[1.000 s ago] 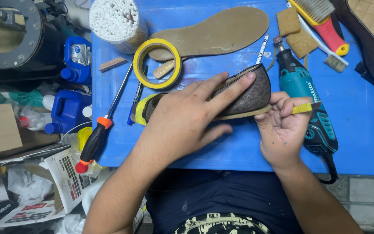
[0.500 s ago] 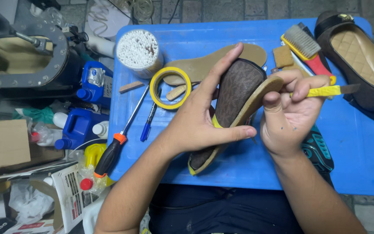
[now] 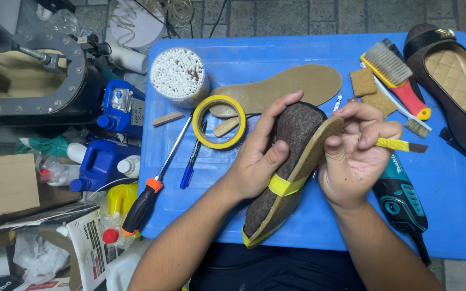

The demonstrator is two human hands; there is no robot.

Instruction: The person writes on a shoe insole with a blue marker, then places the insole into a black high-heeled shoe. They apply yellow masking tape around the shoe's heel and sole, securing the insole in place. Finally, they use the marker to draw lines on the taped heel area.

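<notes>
My left hand grips a brown patterned flat shoe from its left side, tilted on edge, toe pointing away. Strips of yellow tape wrap the shoe at mid-length and at the heel. A tan sole lies along the shoe's right edge. My right hand presses its thumb against that sole edge near the toe and holds a small yellow-handled blade tool, tip pointing right. Both hands hover over the blue table.
On the table lie a loose tan insole, a yellow tape roll, a cup of cotton swabs, a screwdriver, a blue pen, brushes, sanding blocks and a teal power tool. A second shoe lies far right. Blue jugs crowd the left.
The shoe was lifted off the table and turned from lying crosswise to standing on edge. My right thumb now presses the sole edge, and the view has tilted nearer.
</notes>
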